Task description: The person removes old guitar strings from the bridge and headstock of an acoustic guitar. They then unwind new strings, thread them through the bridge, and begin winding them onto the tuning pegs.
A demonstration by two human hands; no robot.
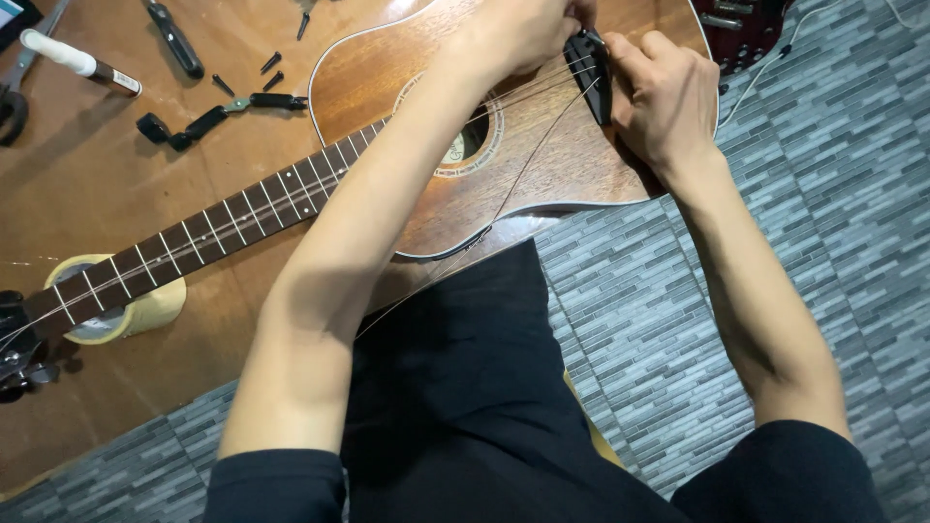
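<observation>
A brown acoustic guitar (pixel 542 165) lies flat on a wooden table (pixel 97 184), its neck (pixel 223 223) running to the lower left. My left hand (pixel 518 29) reaches across the soundhole to the far end of the black bridge (pixel 593 73). Its fingers are curled and partly cut off by the frame's top edge. My right hand (pixel 668 102) rests on the guitar top to the right of the bridge, fingertips closed against it where a loose string (pixel 504 199) ends. That string trails down off the body toward my lap.
The neck is propped on a roll of tape (pixel 145 312). Black bridge pins (pixel 271 63), a black winder tool (pixel 208 118), a marker (pixel 77 63) and a screwdriver (pixel 174 39) lie on the table. A dark red guitar (pixel 741 34) is at top right, over a grey tiled floor (pixel 823 194).
</observation>
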